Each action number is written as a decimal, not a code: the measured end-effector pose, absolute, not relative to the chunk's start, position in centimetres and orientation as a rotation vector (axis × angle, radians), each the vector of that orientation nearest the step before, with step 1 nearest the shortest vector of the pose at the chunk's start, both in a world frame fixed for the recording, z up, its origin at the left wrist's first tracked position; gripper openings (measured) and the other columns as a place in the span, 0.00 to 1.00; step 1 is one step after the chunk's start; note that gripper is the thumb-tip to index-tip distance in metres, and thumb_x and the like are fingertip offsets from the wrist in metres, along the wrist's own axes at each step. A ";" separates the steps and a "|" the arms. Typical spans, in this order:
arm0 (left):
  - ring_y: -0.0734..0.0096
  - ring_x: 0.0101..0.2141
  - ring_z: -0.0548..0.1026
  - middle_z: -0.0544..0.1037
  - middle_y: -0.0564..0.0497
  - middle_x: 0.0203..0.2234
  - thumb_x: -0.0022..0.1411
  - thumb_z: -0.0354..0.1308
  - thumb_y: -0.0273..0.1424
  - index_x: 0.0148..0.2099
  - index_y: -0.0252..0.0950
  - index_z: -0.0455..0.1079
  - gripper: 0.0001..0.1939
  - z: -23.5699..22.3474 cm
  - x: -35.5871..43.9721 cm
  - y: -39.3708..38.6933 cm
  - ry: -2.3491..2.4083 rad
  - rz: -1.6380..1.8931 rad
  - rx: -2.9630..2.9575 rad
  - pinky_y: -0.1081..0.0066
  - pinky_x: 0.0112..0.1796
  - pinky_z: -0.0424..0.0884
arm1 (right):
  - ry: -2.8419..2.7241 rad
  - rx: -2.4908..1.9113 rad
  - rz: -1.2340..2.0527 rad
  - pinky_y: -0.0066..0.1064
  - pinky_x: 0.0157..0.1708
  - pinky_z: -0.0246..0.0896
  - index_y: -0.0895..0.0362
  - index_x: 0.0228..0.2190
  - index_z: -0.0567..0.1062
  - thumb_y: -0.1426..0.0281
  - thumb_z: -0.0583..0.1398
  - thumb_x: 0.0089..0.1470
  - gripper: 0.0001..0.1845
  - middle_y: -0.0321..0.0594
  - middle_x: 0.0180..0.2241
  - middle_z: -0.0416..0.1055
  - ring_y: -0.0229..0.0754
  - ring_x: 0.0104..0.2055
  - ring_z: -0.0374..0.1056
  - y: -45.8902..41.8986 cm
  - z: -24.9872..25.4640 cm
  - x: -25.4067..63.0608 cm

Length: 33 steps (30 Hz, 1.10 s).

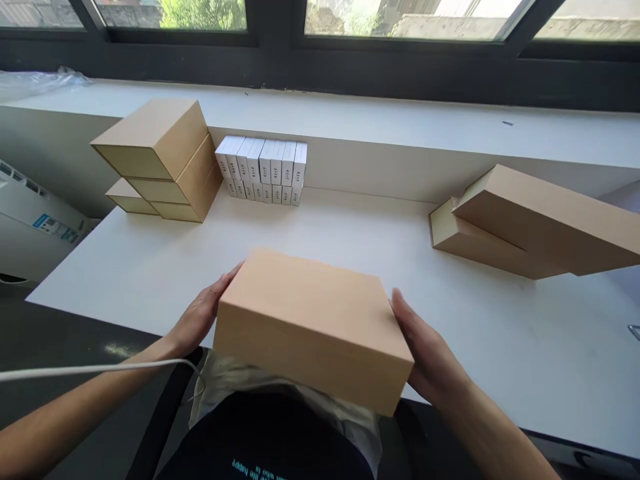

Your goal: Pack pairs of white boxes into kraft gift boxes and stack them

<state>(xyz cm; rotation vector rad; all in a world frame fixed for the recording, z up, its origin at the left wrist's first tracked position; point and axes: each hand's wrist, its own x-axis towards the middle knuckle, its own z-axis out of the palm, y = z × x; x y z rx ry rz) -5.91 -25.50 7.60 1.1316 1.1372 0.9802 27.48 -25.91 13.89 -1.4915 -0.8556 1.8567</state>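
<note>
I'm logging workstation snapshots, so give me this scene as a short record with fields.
Held item: brown box, between both hands
Left hand: against its left side
Right hand: against its right side
Table: white
Table left: stacked cartons
Table back: small white boxes, two layers
Table right: two cartons, stacked askew
</note>
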 end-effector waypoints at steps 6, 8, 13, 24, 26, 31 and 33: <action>0.55 0.67 0.58 0.56 0.43 0.68 0.59 0.66 0.38 0.72 0.48 0.45 0.46 6.2 -5.4 -19.0 1.033 1.228 1.738 0.54 0.65 0.53 | -1.022 -1.308 1.968 0.33 0.17 0.63 0.56 0.48 0.68 0.46 0.57 0.57 0.29 0.43 0.25 0.77 0.47 0.19 0.72 -23.3 13.9 28.4; 0.55 0.63 0.65 0.64 0.42 0.65 0.57 0.67 0.36 0.71 0.46 0.47 0.46 6.0 -4.5 -16.1 1.042 1.185 1.777 0.57 0.62 0.60 | -1.128 -1.341 1.946 0.30 0.17 0.61 0.58 0.40 0.70 0.49 0.59 0.56 0.24 0.44 0.23 0.77 0.44 0.16 0.70 -22.1 13.5 28.9; 0.58 0.42 0.80 0.83 0.45 0.40 0.59 0.63 0.41 0.52 0.35 0.74 0.22 4.8 -1.6 -9.5 1.013 1.224 1.596 0.67 0.42 0.74 | -1.718 -1.761 1.526 0.28 0.13 0.55 0.58 0.16 0.70 0.35 0.47 0.55 0.41 0.46 0.14 0.70 0.40 0.13 0.65 -18.2 15.5 32.0; 0.60 0.41 0.78 0.82 0.44 0.39 0.59 0.60 0.42 0.42 0.33 0.73 0.16 1.6 0.8 -4.5 0.981 1.415 1.399 0.69 0.40 0.72 | -2.003 -1.605 0.769 0.27 0.20 0.66 0.55 0.49 0.72 0.45 0.61 0.54 0.31 0.48 0.41 0.77 0.43 0.31 0.74 1.8 19.7 22.3; 0.61 0.41 0.78 0.82 0.45 0.39 0.59 0.60 0.40 0.42 0.34 0.73 0.15 1.8 0.7 -4.5 0.972 1.408 1.400 0.69 0.41 0.72 | -1.980 -1.660 0.771 0.27 0.19 0.65 0.54 0.58 0.65 0.48 0.64 0.52 0.38 0.51 0.47 0.75 0.44 0.34 0.74 4.4 18.0 20.1; 0.61 0.43 0.78 0.81 0.45 0.41 0.61 0.58 0.37 0.44 0.34 0.73 0.13 1.8 0.8 -4.3 0.914 1.397 1.386 0.69 0.43 0.72 | -1.964 -1.641 0.839 0.27 0.20 0.69 0.57 0.58 0.63 0.55 0.65 0.53 0.37 0.49 0.43 0.76 0.46 0.37 0.73 5.8 15.5 19.2; 0.61 0.43 0.78 0.81 0.45 0.41 0.61 0.58 0.37 0.44 0.33 0.73 0.13 1.8 0.9 -4.2 0.912 1.398 1.382 0.69 0.43 0.72 | -1.925 -1.634 0.808 0.27 0.20 0.70 0.58 0.55 0.66 0.59 0.63 0.55 0.29 0.48 0.41 0.75 0.44 0.36 0.73 5.5 15.3 19.9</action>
